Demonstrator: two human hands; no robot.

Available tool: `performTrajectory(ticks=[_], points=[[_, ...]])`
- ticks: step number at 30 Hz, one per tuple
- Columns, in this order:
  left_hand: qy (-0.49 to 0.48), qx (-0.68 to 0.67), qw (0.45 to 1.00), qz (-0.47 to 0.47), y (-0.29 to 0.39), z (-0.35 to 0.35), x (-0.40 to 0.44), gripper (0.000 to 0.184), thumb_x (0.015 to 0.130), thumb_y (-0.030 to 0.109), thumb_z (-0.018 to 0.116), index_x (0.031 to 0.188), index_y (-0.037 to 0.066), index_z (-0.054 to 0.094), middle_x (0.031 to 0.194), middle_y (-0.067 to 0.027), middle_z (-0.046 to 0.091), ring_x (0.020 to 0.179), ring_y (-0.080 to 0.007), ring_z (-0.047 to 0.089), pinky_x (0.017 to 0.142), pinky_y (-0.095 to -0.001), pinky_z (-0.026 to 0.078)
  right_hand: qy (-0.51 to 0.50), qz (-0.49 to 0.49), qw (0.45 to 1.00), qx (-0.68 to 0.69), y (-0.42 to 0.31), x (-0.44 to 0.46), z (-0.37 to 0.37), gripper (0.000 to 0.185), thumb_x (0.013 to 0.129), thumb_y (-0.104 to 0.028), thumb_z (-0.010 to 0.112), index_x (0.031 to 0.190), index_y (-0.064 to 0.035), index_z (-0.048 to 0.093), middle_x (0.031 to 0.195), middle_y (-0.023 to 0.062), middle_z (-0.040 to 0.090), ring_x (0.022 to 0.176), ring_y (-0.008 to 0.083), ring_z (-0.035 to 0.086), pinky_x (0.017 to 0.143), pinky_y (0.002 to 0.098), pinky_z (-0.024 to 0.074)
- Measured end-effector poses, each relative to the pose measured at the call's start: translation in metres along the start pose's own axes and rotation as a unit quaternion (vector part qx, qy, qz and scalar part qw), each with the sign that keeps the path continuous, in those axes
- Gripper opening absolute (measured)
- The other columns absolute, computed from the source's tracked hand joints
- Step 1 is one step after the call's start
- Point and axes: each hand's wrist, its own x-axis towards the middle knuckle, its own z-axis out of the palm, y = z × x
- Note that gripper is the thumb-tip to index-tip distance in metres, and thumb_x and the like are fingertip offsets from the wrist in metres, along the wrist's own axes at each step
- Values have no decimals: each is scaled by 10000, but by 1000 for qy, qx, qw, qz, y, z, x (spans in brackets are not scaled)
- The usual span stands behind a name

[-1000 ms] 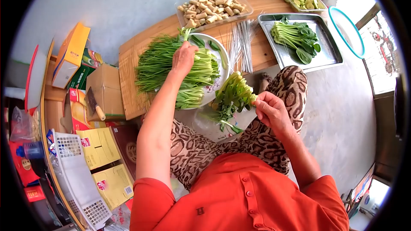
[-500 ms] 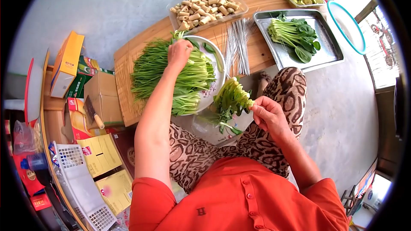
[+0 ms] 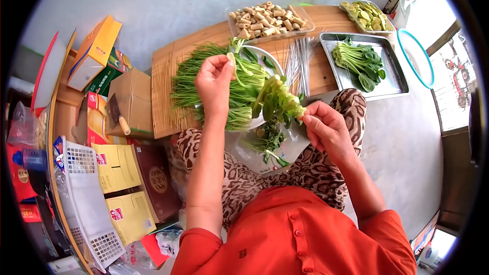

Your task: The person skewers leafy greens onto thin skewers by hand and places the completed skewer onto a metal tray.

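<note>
My left hand [image 3: 215, 84] is closed in a pinch on a pale green vegetable stalk [image 3: 233, 65], just above a heap of long thin greens [image 3: 204, 74]. The heap covers much of a white plate [image 3: 277, 62] and spills onto the wooden board. Over my lap, my right hand [image 3: 328, 125] pinches one end of a bunch of folded leafy greens [image 3: 279, 97], packed close together. A skewer inside the bunch cannot be made out clearly. Below the bunch, loose leafy greens [image 3: 270, 137] lie on clear plastic between my knees.
Thin metal skewers [image 3: 299, 63] lie on the wooden board [image 3: 165, 97]. Behind them is a clear box [image 3: 305, 26] of tan tube-shaped pieces. A metal tray [image 3: 400, 84] of leafy greens and a tub of green slices [image 3: 371, 18] stand right. Left are cartons [image 3: 135, 99] and a knife [image 3: 121, 117].
My left hand has lifted off the heap and come towards me, now with a stalk pinched in it. The right hand still holds the bunch. The whole view has shifted slightly.
</note>
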Motion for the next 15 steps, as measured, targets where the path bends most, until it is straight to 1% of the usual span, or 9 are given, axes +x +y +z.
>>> performTrajectory(ticks=[1, 2, 3, 5, 15], points=[[-11, -32, 999, 1, 2, -2, -8, 103, 857, 29, 658, 942, 2, 608, 826, -35, 637, 698, -81, 583, 618, -206, 481, -10, -13, 1000, -12, -3, 0, 7, 113, 969, -143, 517, 949, -36, 548, 602, -25, 486, 422, 28, 346, 383, 182, 242], [-13, -34, 999, -1, 5, -3, -15, 103, 857, 30, 659, 942, 3, 608, 824, -35, 636, 697, -80, 582, 619, -206, 481, -25, -19, 999, -21, -7, -1, 12, 108, 967, -124, 523, 961, -20, 548, 621, -44, 486, 427, 13, 349, 384, 180, 237], [-16, -36, 999, -4, 9, -4, -20, 104, 857, 31, 660, 943, 4, 608, 822, -35, 635, 696, -78, 581, 620, -206, 481, -26, -17, 999, -22, -7, -1, 17, 108, 967, -124, 523, 961, -20, 548, 621, -44, 486, 427, 13, 349, 384, 180, 237], [-9, -29, 1000, -8, 15, -7, -28, 102, 857, 30, 659, 940, 5, 606, 819, -34, 634, 695, -77, 580, 623, -206, 482, -45, -19, 998, -40, -8, -1, 25, 121, 952, -133, 558, 973, -13, 564, 623, -59, 464, 467, 15, 385, 417, 186, 288], [1, -35, 999, -13, 24, -22, -42, 98, 851, 13, 656, 930, 10, 599, 844, -32, 629, 718, -81, 585, 652, -219, 505, -67, -12, 997, -31, 0, -2, 40, 113, 948, -128, 557, 965, -18, 575, 631, -53, 466, 477, 18, 392, 429, 192, 302]])
